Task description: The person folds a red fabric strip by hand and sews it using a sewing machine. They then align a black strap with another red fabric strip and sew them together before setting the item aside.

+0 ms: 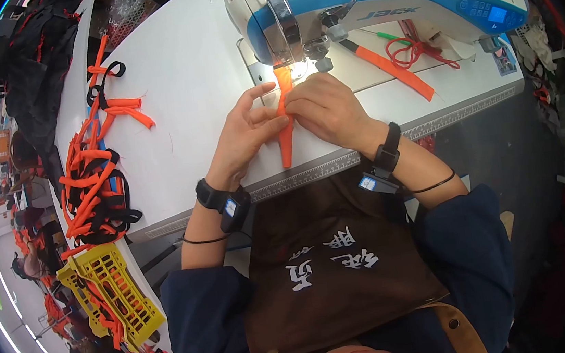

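An orange fabric strip (286, 147) runs from under the needle area of the white and blue sewing machine (362, 13) down toward the table's front edge. My left hand (248, 128) pinches the strip from the left side, thumb and fingers meeting on it. On the other side, my right hand (330, 108) has its fingers closed on the strip just below the presser foot area. The curled right fingers hide part of the strip. A second orange strip with a dark end (396, 75) lies under the machine arm, right of my right hand.
Red-handled scissors (414, 52) lie under the machine arm. Orange and black straps (94, 186) are heaped along the table's left edge. Below them is a yellow plastic basket (119, 297). A ruler strip (441, 113) runs along the front edge. Other people work far left.
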`<action>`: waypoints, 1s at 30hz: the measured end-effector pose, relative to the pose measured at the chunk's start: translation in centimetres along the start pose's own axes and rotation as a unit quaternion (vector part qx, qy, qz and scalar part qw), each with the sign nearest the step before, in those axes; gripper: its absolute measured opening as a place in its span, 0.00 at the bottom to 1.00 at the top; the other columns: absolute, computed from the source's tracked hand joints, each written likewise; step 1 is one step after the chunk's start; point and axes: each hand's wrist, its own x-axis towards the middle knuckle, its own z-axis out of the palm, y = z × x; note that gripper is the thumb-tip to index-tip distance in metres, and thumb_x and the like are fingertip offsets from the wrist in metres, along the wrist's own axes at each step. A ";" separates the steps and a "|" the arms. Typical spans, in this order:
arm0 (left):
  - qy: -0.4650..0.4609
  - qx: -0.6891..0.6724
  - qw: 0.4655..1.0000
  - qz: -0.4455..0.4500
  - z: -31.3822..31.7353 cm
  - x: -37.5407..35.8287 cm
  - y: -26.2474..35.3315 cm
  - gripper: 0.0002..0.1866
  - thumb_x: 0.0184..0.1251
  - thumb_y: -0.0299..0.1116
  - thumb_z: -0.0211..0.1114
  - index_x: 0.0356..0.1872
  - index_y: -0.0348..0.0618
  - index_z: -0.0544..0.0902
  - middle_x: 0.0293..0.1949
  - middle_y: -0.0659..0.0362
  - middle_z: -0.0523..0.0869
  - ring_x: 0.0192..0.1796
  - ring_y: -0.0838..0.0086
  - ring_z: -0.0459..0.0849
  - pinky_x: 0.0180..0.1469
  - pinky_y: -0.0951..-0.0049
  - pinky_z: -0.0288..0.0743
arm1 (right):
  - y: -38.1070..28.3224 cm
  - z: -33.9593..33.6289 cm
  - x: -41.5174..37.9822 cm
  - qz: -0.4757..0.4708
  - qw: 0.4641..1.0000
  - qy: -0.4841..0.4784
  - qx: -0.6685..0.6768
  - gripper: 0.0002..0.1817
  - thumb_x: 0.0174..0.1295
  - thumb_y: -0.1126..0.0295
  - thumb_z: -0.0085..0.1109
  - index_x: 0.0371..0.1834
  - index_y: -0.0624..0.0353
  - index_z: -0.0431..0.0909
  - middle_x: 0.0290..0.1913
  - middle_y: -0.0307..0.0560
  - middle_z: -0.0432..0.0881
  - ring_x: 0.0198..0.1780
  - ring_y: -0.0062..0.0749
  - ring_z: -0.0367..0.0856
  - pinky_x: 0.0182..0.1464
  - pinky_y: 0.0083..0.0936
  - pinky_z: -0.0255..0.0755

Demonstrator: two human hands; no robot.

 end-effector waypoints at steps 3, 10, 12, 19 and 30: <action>-0.001 0.009 1.000 0.016 -0.2 0.1 -0.7 0.39 0.74 0.28 0.79 0.81 0.38 0.68 0.45 0.60 0.95 0.44 0.81 0.88 0.47 0.79 0.76 | -0.1 -0.1 0.1 0.011 1.000 0.007 0.008 0.16 0.53 0.78 0.77 0.44 0.56 0.85 0.48 0.42 0.88 0.48 0.42 0.87 0.53 0.38 0.80; 0.008 0.009 0.999 0.050 0.0 -0.3 -1.5 0.40 0.77 0.22 0.73 0.85 0.40 0.65 0.44 0.61 0.94 0.41 0.84 0.86 0.47 0.80 0.79 | 0.0 0.0 -0.1 -0.004 1.000 0.002 0.013 0.17 0.53 0.79 0.76 0.46 0.58 0.85 0.52 0.44 0.87 0.49 0.44 0.87 0.52 0.38 0.81; 0.007 0.008 0.998 0.055 0.0 -0.5 -1.5 0.40 0.78 0.22 0.72 0.86 0.41 0.64 0.45 0.60 0.94 0.41 0.84 0.86 0.47 0.80 0.79 | -0.1 0.0 -0.2 -0.010 1.000 -0.005 0.008 0.17 0.53 0.79 0.76 0.46 0.58 0.85 0.52 0.44 0.87 0.49 0.44 0.87 0.52 0.38 0.81; 0.000 0.027 0.997 0.070 0.2 -0.6 -1.6 0.41 0.77 0.23 0.73 0.86 0.42 0.63 0.44 0.58 0.94 0.41 0.84 0.87 0.47 0.80 0.79 | -0.7 -0.6 0.0 -0.045 0.997 -0.025 -0.055 0.09 0.58 0.73 0.68 0.42 0.58 0.84 0.46 0.42 0.85 0.49 0.38 0.86 0.62 0.38 0.80; 0.131 0.474 0.789 0.368 0.7 1.7 -0.7 0.14 0.76 0.31 0.73 0.58 0.39 0.90 0.50 0.54 0.91 0.52 0.62 0.90 0.56 0.63 0.83 | -0.6 -1.6 -0.9 -0.093 0.986 -0.106 -0.091 0.08 0.57 0.75 0.65 0.40 0.60 0.81 0.40 0.44 0.82 0.45 0.39 0.84 0.59 0.36 0.80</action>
